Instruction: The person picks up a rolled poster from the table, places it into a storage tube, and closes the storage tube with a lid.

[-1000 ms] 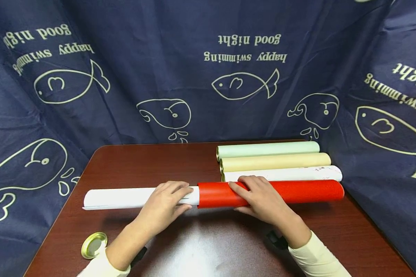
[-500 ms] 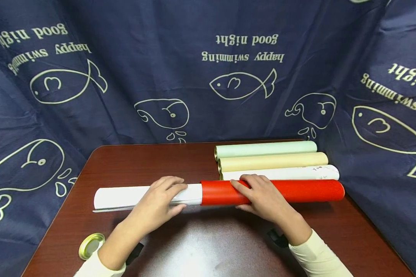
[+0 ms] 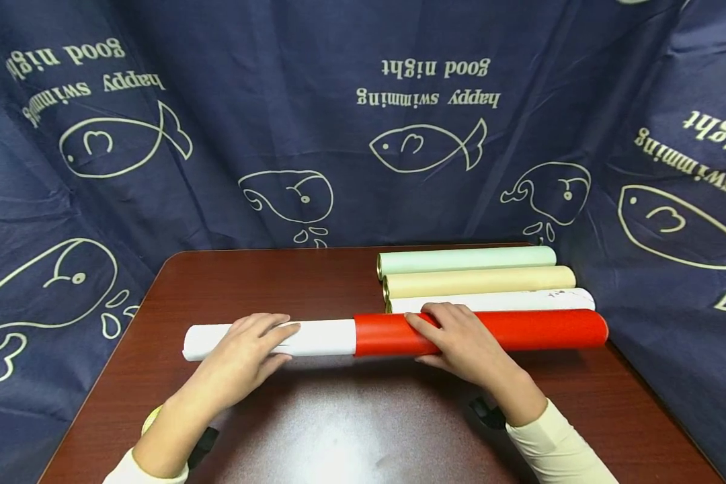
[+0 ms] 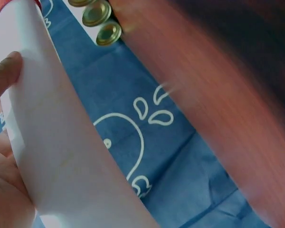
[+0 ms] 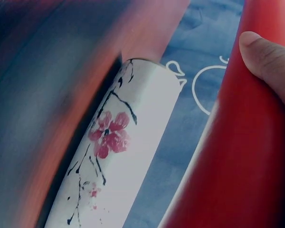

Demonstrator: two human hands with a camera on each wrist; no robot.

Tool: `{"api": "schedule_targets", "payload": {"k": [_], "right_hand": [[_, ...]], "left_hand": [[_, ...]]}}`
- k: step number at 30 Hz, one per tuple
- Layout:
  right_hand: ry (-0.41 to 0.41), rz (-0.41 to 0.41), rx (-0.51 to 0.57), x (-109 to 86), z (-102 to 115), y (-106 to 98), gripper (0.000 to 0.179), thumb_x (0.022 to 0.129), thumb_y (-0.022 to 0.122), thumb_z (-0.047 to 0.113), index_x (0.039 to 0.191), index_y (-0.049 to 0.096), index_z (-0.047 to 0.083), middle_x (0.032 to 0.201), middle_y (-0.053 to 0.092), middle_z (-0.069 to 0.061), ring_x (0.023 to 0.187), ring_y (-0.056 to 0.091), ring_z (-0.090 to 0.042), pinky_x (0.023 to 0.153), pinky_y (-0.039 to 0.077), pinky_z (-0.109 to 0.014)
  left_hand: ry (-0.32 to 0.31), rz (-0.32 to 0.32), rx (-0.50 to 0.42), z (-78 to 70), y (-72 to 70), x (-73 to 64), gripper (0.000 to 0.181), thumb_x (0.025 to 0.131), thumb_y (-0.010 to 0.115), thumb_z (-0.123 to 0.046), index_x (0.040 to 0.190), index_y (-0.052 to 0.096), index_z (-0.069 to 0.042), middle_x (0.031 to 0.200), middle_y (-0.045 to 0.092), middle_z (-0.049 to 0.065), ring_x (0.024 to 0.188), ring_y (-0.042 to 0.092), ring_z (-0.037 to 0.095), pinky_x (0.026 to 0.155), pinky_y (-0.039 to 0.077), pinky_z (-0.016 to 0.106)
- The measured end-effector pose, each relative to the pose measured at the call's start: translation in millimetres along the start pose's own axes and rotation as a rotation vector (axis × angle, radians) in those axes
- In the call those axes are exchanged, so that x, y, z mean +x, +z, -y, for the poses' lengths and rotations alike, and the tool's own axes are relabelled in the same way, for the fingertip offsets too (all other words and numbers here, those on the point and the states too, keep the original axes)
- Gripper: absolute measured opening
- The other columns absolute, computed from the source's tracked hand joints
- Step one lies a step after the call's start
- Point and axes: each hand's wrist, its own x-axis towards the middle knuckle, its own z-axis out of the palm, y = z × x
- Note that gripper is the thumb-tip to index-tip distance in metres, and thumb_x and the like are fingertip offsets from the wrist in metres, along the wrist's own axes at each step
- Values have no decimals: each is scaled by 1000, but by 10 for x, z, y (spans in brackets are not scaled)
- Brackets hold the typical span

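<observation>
In the head view, a white paper roll (image 3: 327,337) sticks out of the left end of a red cardboard tube (image 3: 538,329), both held level over the table. My left hand (image 3: 242,356) grips the roll near its outer end, thumb on the near side and fingers over the top. My right hand (image 3: 462,346) grips the red tube left of its middle. The left wrist view has the white roll (image 4: 61,118) running up into the red tube's mouth. From the right wrist, the thumb shows on the smooth red tube (image 5: 218,166).
Behind the red tube lie a pale green tube (image 3: 466,261), a cream tube (image 3: 480,282) and a white tube with a flower print (image 3: 520,300), side by side. A gold lid (image 3: 150,418) is mostly hidden behind my left forearm. A navy curtain (image 3: 339,215) hangs beyond the brown table (image 3: 266,282).
The white roll has slid right, deeper into the red tube, so less of it shows. My left hand has shifted left along it. My right hand keeps its hold on the tube.
</observation>
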Motion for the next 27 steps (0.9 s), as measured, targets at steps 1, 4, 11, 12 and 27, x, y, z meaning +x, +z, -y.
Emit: {"api": "schedule_targets", "payload": {"k": [1, 4, 11, 12, 27], "right_hand": [[-5, -1, -4, 7, 11, 3, 72, 72, 87, 39, 133, 55, 17, 112, 57, -13, 99, 59, -33, 90, 48, -50], [-19, -4, -16, 32, 50, 18, 72, 72, 87, 40, 133, 55, 17, 112, 57, -13, 98, 59, -33, 89, 48, -50], [-44, -17, -18, 111, 156, 41, 72, 73, 87, 42, 133, 56, 18, 113, 57, -13, 100, 59, -33, 90, 48, -49], [-46, -16, -17, 122, 171, 42, 72, 73, 87, 42, 133, 56, 18, 113, 58, -13, 101, 59, -33, 91, 48, -49], [-6, 2, -1, 102, 150, 60, 72, 72, 87, 41, 133, 55, 18, 114, 57, -13, 102, 58, -33, 92, 48, -49]], "left_hand": [[1, 1, -7, -12, 20, 5, 51, 75, 87, -17, 121, 68, -10, 118, 64, 10, 108, 62, 30, 90, 49, 50], [3, 3, -16, -70, 83, 38, 48, 77, 86, -19, 121, 69, -12, 117, 65, 9, 107, 62, 28, 88, 50, 49], [4, 19, -45, -273, 208, 191, 46, 78, 86, -23, 118, 68, -10, 116, 66, 8, 107, 62, 26, 89, 50, 46], [7, 15, -58, -300, 219, 216, 44, 78, 86, -22, 117, 68, -9, 116, 67, 9, 107, 63, 26, 90, 51, 45], [-58, 3, -3, -195, 8, 157, 52, 72, 90, -30, 114, 68, -10, 122, 64, 9, 116, 58, 29, 103, 41, 55]]}}
